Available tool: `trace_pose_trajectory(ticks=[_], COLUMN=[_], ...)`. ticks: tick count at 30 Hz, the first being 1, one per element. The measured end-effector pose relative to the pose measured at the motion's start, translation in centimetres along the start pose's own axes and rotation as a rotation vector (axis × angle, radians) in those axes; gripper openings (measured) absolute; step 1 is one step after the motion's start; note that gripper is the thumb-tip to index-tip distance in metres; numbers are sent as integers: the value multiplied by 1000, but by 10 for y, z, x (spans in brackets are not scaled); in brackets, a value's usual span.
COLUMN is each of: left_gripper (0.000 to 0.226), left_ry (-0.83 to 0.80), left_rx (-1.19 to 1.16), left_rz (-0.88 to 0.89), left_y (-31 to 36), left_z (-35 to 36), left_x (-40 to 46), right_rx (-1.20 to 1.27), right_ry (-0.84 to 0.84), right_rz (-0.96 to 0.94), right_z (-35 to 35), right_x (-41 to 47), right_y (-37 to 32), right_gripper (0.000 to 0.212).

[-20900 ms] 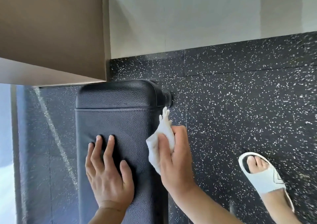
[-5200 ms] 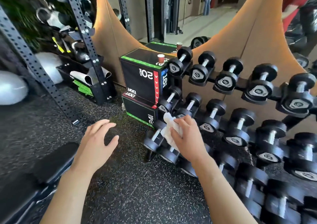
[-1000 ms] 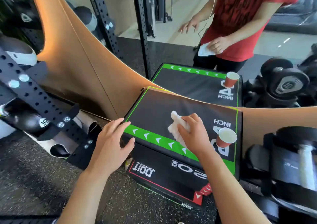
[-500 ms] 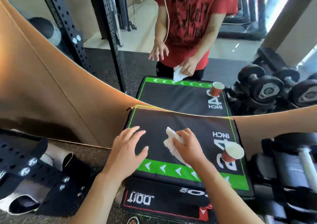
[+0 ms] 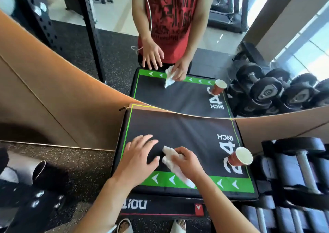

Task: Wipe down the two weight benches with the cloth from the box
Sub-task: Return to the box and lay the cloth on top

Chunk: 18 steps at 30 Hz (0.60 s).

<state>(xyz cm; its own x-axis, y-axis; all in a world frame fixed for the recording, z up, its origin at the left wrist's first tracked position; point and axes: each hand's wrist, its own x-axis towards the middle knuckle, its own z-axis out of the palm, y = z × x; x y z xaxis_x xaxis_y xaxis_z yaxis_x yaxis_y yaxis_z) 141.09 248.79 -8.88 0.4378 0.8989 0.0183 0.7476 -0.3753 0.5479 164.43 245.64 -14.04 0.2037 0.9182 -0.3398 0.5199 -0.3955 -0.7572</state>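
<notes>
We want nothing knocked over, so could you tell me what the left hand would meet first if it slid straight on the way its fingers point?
Probably the mirror's brown frame; the box top before the left hand looks bare.

Paper cup (image 5: 239, 157), red outside, white inside, stands near right on the printed "24". Dumbbells (image 5: 300, 163) racked just right of it, black heads, metal handles. Mirror (image 5: 115, 42) on far wall w/ curved tan frame (image 5: 53, 93) below; reflects a red-shirted person, more dumbbells, treadmill. Speckled rubber floor (image 5: 74, 163) at left. Black perforated rack upright (image 5: 33, 202) near left, rolled mat (image 5: 26, 168) beside it.
</notes>
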Motion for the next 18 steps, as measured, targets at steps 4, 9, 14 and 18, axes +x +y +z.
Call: trace_pose_trajectory(ticks=[4,9,14,18], left_gripper=[57,57,55,53], left_ry=[-25,-55,-83,-97], left_rx=[30,78,100,108], left_rz=[-20,-41,-33,-6], left_y=[-2,7,30,45], left_z=[8,20,45,65], left_x=[3,5,19,34], right_rx=[-25,-182,-183,-151], right_ry=[-29,24,128,149], right_rz=[24,-38,-135,-207], right_z=[-1,-20,-41,-57], right_x=[22,43,43,41], right_y=[8,21,42,54], right_gripper=[0,12,19,21])
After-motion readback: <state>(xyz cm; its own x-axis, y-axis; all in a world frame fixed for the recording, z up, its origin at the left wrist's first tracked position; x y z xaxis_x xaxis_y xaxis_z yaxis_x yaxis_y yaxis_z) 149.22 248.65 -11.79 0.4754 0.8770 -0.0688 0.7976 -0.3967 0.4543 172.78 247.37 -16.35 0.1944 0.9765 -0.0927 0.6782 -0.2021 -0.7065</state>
